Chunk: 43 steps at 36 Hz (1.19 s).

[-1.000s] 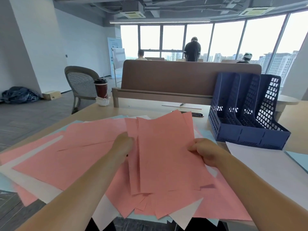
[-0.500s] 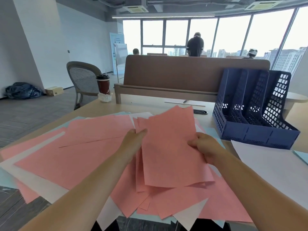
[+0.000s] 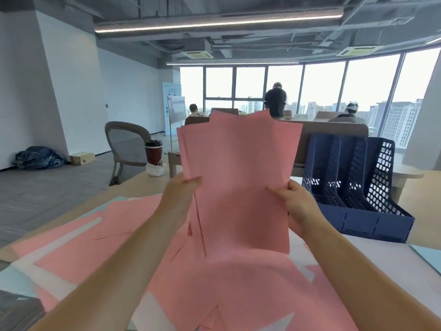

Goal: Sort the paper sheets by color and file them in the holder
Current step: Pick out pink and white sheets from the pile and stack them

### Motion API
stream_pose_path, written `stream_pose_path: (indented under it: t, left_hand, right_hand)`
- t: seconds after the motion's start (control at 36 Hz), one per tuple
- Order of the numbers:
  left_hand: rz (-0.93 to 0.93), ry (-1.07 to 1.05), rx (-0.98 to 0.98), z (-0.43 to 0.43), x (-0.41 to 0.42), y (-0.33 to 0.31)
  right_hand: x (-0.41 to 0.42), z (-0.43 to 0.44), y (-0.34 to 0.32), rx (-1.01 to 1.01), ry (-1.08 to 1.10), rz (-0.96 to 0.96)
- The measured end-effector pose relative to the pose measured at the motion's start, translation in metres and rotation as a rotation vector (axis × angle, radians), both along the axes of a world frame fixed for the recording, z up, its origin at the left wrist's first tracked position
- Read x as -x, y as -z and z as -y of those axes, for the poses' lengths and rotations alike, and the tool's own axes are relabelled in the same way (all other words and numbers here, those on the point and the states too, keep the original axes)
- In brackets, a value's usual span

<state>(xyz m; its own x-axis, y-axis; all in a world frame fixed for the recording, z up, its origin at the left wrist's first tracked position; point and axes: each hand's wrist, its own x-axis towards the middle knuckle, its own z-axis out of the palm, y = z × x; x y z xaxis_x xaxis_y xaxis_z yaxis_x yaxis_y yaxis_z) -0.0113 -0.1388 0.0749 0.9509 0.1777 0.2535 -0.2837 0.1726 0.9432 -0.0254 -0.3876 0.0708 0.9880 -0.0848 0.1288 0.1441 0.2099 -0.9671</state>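
I hold a bundle of several pink sheets [image 3: 238, 177] upright above the desk. My left hand [image 3: 182, 195] grips its left edge and my right hand [image 3: 294, 204] grips its right edge. The bundle's lower edge hangs just over the pile. More pink sheets [image 3: 238, 287] lie spread on the desk below, mixed with white sheets [image 3: 55, 244] and pale blue sheets [image 3: 14, 280]. The dark blue mesh file holder [image 3: 353, 187] stands to the right of the bundle, its slots showing no paper.
A coffee cup [image 3: 154, 151] stands at the desk's far left edge, with a chair [image 3: 126, 146] behind it. A brown divider panel [image 3: 334, 130] runs behind the holder. White paper [image 3: 391, 266] and a blue sheet [image 3: 429, 254] lie at right. Three people are near the windows.
Both hands lifted the pink bundle from lying low over the pile to upright in front of me. The view tilted upward.
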Motion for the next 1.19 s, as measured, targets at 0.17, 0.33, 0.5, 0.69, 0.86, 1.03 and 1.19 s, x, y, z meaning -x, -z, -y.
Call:
stream_pose_path:
  t: [0.17, 0.33, 0.5, 0.69, 0.86, 1.03, 1.19]
  left_hand:
    - [0.085, 0.004, 0.003, -0.010, 0.008, -0.007]
    - [0.060, 0.080, -0.052, -0.014, 0.011, 0.018]
    - [-0.002, 0.128, -0.094, -0.009, 0.005, 0.038]
    - [0.120, 0.010, -0.102, 0.000, -0.006, 0.017]
    - [0.089, 0.040, -0.095, -0.002, -0.009, 0.026]
    - [-0.066, 0.133, -0.175, -0.005, -0.011, 0.058]
    - [-0.046, 0.082, -0.106, 0.007, -0.016, 0.044]
  right_hand:
    - [0.004, -0.009, -0.005, 0.014, -0.075, 0.047]
    - [0.004, -0.012, 0.017, 0.028, -0.079, 0.003]
    - [-0.003, -0.009, 0.034, 0.209, -0.029, -0.040]
    - [-0.013, -0.009, 0.021, 0.236, 0.002, 0.045]
    - [-0.016, -0.008, 0.033, 0.239, -0.057, 0.023]
    - [-0.015, -0.005, 0.051, 0.258, -0.117, -0.056]
    - [-0.020, -0.013, 0.039, 0.232, -0.038, -0.030]
